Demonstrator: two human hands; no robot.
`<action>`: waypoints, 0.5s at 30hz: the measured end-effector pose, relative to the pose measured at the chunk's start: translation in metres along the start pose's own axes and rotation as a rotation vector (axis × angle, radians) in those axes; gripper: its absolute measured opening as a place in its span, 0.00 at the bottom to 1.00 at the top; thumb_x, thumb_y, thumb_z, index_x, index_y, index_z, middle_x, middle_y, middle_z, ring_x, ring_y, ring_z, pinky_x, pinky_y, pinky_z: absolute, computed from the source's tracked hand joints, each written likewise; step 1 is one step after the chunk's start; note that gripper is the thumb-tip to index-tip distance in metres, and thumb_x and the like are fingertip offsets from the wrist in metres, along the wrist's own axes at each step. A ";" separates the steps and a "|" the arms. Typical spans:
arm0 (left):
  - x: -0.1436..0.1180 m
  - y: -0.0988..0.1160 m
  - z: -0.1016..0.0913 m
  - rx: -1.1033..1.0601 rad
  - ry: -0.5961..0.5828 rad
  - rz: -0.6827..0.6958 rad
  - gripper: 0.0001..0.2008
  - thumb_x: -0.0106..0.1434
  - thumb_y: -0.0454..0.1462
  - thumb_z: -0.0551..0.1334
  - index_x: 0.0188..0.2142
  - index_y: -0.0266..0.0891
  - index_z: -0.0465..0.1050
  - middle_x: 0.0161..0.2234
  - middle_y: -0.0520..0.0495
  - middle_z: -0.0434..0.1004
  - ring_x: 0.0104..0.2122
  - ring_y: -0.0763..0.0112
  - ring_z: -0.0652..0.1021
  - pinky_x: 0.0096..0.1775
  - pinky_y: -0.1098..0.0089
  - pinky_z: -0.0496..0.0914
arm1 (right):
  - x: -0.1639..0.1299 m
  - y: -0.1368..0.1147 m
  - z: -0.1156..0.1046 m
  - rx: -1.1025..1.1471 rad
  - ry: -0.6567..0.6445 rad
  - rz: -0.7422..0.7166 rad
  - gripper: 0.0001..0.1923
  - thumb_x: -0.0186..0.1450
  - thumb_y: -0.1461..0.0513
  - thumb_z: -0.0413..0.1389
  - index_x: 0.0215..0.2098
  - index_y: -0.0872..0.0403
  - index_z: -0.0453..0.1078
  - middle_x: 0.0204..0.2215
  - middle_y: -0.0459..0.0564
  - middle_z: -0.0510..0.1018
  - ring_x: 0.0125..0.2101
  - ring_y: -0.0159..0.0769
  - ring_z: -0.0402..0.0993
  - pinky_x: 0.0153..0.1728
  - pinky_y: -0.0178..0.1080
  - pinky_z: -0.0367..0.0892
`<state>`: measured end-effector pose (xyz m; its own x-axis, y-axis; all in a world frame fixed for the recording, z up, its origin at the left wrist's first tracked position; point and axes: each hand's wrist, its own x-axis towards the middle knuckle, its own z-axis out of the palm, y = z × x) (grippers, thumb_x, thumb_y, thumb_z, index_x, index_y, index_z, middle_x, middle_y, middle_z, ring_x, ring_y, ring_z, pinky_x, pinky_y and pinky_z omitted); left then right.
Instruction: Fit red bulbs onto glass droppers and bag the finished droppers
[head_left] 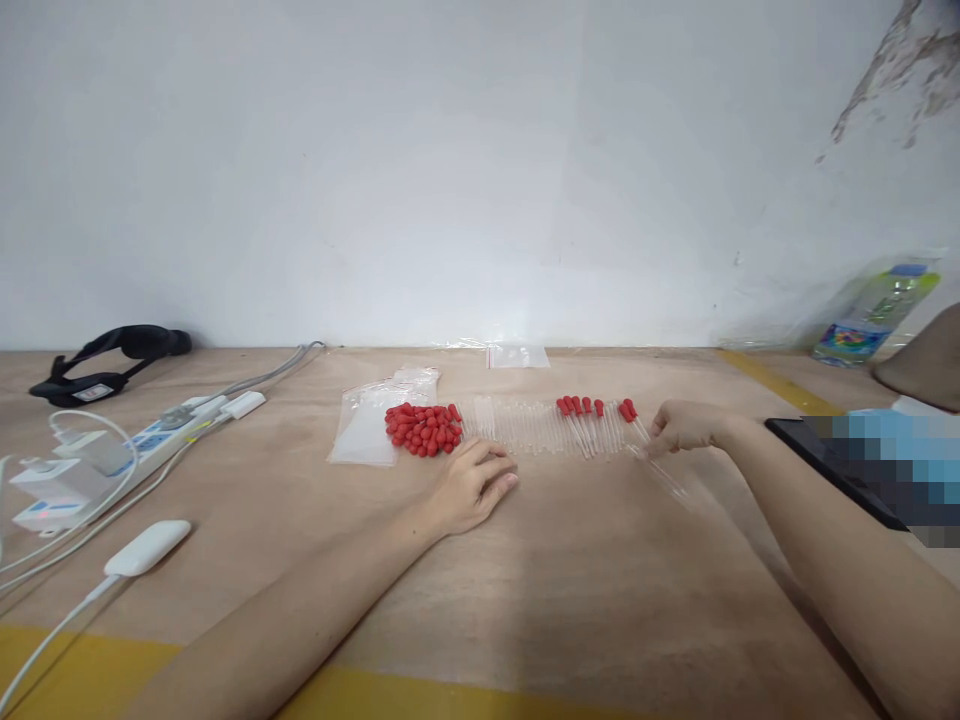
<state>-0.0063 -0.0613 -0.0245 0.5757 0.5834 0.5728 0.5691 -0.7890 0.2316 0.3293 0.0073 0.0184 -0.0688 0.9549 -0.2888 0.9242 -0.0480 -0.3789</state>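
My left hand (474, 487) rests on the table with its fingers loosely curved and the thumb apart, holding nothing visible. It lies just in front of a heap of red rubber bulbs (424, 430) and a row of clear tubes (525, 427). Several droppers with red bulbs (577, 406) lie at the right end of that row. My right hand (679, 428) is closed in a pinch by two more droppers (628, 409), apparently gripping their clear stems. Other clear tubes (667, 482) slant out below its fingertips, partly blurred.
Clear plastic bags (367, 425) lie behind the bulbs, and another bag (517, 356) lies by the wall. At left are a power strip (161, 430), cables, a white device (148, 548) and a black strap (112, 360). A bottle (862, 325) and dark tablet-like object (817, 465) are at right.
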 end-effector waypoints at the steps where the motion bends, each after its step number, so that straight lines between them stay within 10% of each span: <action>1: 0.000 0.000 0.000 0.003 0.002 0.000 0.12 0.63 0.38 0.52 0.42 0.40 0.71 0.39 0.44 0.70 0.39 0.66 0.70 0.42 0.63 0.64 | -0.003 -0.004 0.000 -0.040 -0.061 -0.006 0.16 0.35 0.53 0.64 0.10 0.55 0.66 0.11 0.47 0.67 0.16 0.32 0.63 0.19 0.35 0.57; 10: 0.001 0.000 -0.001 0.027 0.011 -0.002 0.12 0.62 0.39 0.53 0.40 0.40 0.71 0.39 0.44 0.71 0.39 0.66 0.70 0.41 0.63 0.64 | -0.008 -0.011 0.012 0.019 -0.202 0.036 0.11 0.40 0.59 0.60 0.08 0.56 0.65 0.08 0.44 0.63 0.12 0.24 0.53 0.14 0.31 0.47; 15: 0.001 0.001 -0.001 0.033 0.006 -0.006 0.11 0.62 0.39 0.53 0.40 0.40 0.72 0.39 0.45 0.70 0.39 0.66 0.69 0.42 0.63 0.63 | -0.003 -0.013 0.009 0.229 -0.048 0.036 0.14 0.45 0.56 0.57 0.10 0.55 0.61 0.08 0.41 0.58 0.11 0.23 0.48 0.13 0.31 0.43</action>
<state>-0.0057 -0.0619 -0.0228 0.5690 0.5867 0.5763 0.5912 -0.7789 0.2092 0.3147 0.0023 0.0166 -0.0606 0.9365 -0.3454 0.8172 -0.1521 -0.5559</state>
